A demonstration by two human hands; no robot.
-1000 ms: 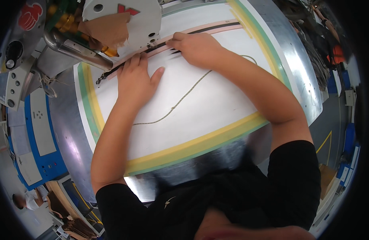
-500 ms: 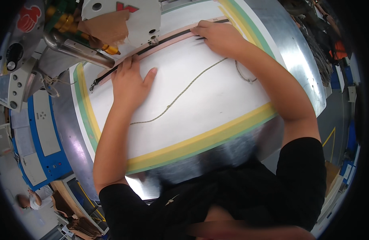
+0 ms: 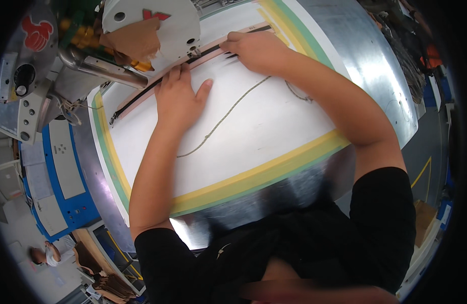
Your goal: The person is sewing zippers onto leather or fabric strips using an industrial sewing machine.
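A long pink strip point(image 3: 210, 57) with a black zipper point(image 3: 144, 92) along its middle lies slantwise under the white sewing machine head point(image 3: 152, 20). At its left end hangs a small dark metal piece, possibly a slider. My left hand point(image 3: 180, 99) lies flat with fingers stretched and thumb apart, its fingertips at the strip's near edge, left of the presser foot point(image 3: 194, 52). To the right of the foot, my right hand point(image 3: 256, 53) has its fingers bent together on the strip. A dark pointed tip point(image 3: 232, 55) shows beneath that hand; the rest is hidden.
White paper point(image 3: 274, 121) edged with yellow and green tape covers the metal table point(image 3: 380, 76). A thin greenish cord point(image 3: 223, 119) crosses it below my hands. A metal tube point(image 3: 102, 68) juts in at left. Beyond stands a blue-framed panel point(image 3: 71, 177); another person point(image 3: 46, 253) is far off.
The strip has shifted left under the machine head, and my right hand has come left with it. My left hand has moved right, closer to the presser foot. The view has turned slightly.
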